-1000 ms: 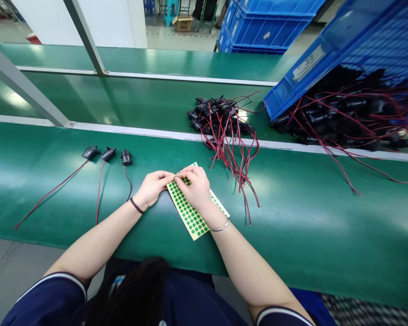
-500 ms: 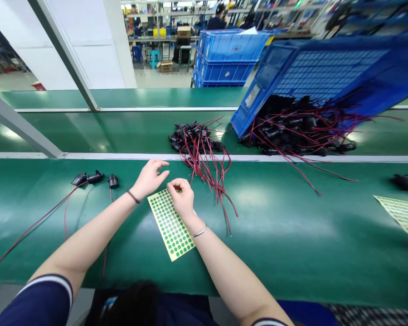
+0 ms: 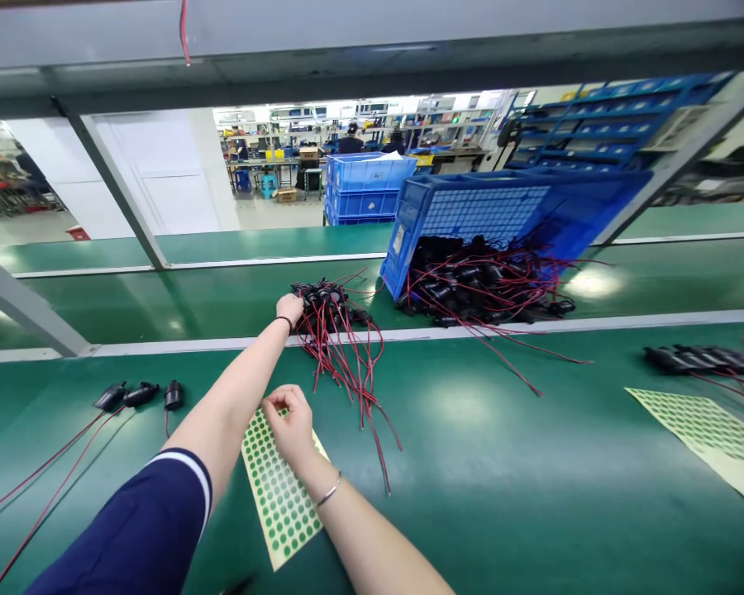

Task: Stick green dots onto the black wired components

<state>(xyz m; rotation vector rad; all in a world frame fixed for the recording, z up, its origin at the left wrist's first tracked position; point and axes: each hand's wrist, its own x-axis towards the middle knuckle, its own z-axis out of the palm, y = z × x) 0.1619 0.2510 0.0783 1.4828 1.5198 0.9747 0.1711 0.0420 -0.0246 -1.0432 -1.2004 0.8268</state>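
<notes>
My left hand [image 3: 289,309] is stretched out to the small pile of black connectors with red wires [image 3: 338,326] on the green belt and touches its left end; whether it grips one I cannot tell. My right hand [image 3: 290,425] rests on the top of a yellow sheet of green dot stickers [image 3: 279,496], its fingertips pinched together over the sheet, perhaps on a sticker. Three single connectors with red wires [image 3: 140,395] lie in a row to the left of the sheet.
A tipped blue crate [image 3: 502,219] spills a large heap of connectors [image 3: 477,285] at the back. Another sticker sheet [image 3: 700,426] and several connectors [image 3: 698,359] lie at the right. Grey frame bars [image 3: 25,310] cross the left. Stacked blue crates [image 3: 363,186] stand behind.
My left hand has left the sticker sheet and reached forward to the connector pile. My head has tilted up, showing more of the hall. My right hand stays on the sheet.
</notes>
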